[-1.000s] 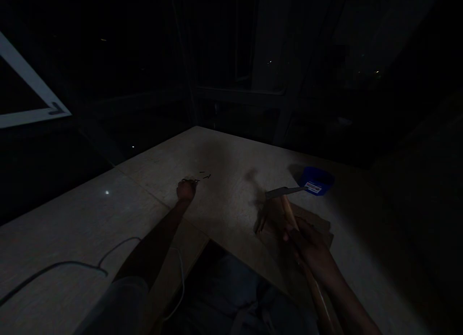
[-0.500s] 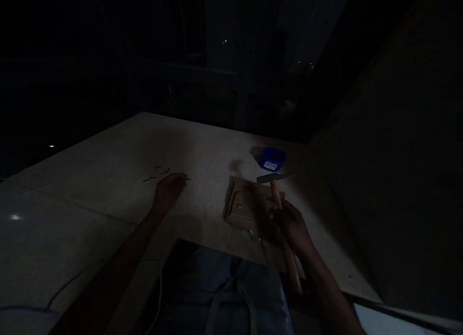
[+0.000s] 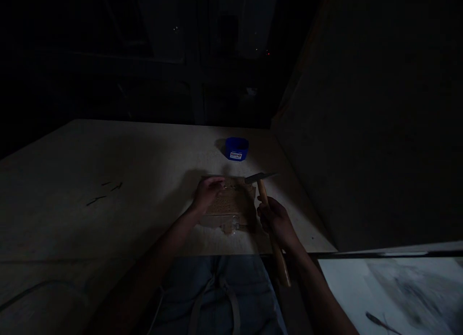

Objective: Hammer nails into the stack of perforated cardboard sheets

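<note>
My right hand (image 3: 277, 219) is wrapped around the wooden handle of a hammer (image 3: 280, 260), its metal head raised just above the right side of a piece of brown cardboard (image 3: 226, 205). Over the cardboard's upper left part is my left hand (image 3: 209, 193), fingers pinched together. A thin dark nail showed at those fingertips a moment ago; in the dim light I cannot make it out clearly now. Clear tape shines on the cardboard's front edge. Several loose nails (image 3: 116, 186) lie on the table to the left.
A blue plastic container (image 3: 237, 149) with a white label stands on the pale table (image 3: 152, 152) behind the cardboard. A dark panel (image 3: 361, 156) rises along the right side. At lower right, a thin tool (image 3: 379, 321) lies on a white surface.
My left hand has moved right, from near the loose nails to over the cardboard. The cardboard looks turned or flipped, another face showing. The hammer stays in my right hand; the view has swung right.
</note>
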Action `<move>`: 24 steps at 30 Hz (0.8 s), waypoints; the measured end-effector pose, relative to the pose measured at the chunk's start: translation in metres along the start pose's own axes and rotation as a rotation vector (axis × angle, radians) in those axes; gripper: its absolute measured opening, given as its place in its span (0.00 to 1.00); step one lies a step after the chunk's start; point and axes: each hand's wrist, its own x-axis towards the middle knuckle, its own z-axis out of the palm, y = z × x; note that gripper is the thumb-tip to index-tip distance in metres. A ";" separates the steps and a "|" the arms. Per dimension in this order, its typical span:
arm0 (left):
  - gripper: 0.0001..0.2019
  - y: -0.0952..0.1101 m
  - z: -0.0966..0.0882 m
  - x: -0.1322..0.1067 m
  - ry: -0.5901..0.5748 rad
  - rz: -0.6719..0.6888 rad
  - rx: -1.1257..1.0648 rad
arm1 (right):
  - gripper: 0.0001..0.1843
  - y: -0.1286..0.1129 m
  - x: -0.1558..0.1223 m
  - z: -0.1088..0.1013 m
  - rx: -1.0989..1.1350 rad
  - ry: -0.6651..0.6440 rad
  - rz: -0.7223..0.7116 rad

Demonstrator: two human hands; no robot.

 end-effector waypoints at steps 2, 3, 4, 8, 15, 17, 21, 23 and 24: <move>0.10 -0.011 0.009 0.007 -0.009 0.144 0.175 | 0.22 0.001 0.000 0.000 -0.019 0.005 -0.007; 0.10 -0.016 0.011 0.010 -0.027 0.206 0.243 | 0.22 0.001 0.000 0.000 -0.026 0.006 -0.009; 0.10 -0.022 0.014 0.012 -0.051 0.254 0.296 | 0.22 0.000 0.000 0.001 -0.032 0.007 -0.013; 0.12 -0.037 0.018 0.017 -0.144 0.322 0.397 | 0.20 0.000 0.002 0.006 -0.053 -0.004 -0.032; 0.11 -0.044 0.018 0.017 -0.125 0.295 0.442 | 0.18 0.012 0.011 0.014 -0.077 -0.022 -0.048; 0.12 -0.044 0.018 0.017 -0.106 0.295 0.454 | 0.18 0.015 0.013 0.016 -0.073 -0.019 -0.028; 0.11 -0.043 0.018 0.015 -0.076 0.276 0.478 | 0.19 0.020 0.015 0.018 -0.054 -0.030 0.020; 0.10 -0.042 0.019 0.014 -0.066 0.277 0.476 | 0.19 0.022 0.016 0.018 -0.066 -0.018 0.012; 0.10 -0.042 0.019 0.014 -0.061 0.280 0.469 | 0.19 0.022 0.017 0.018 -0.073 -0.012 0.003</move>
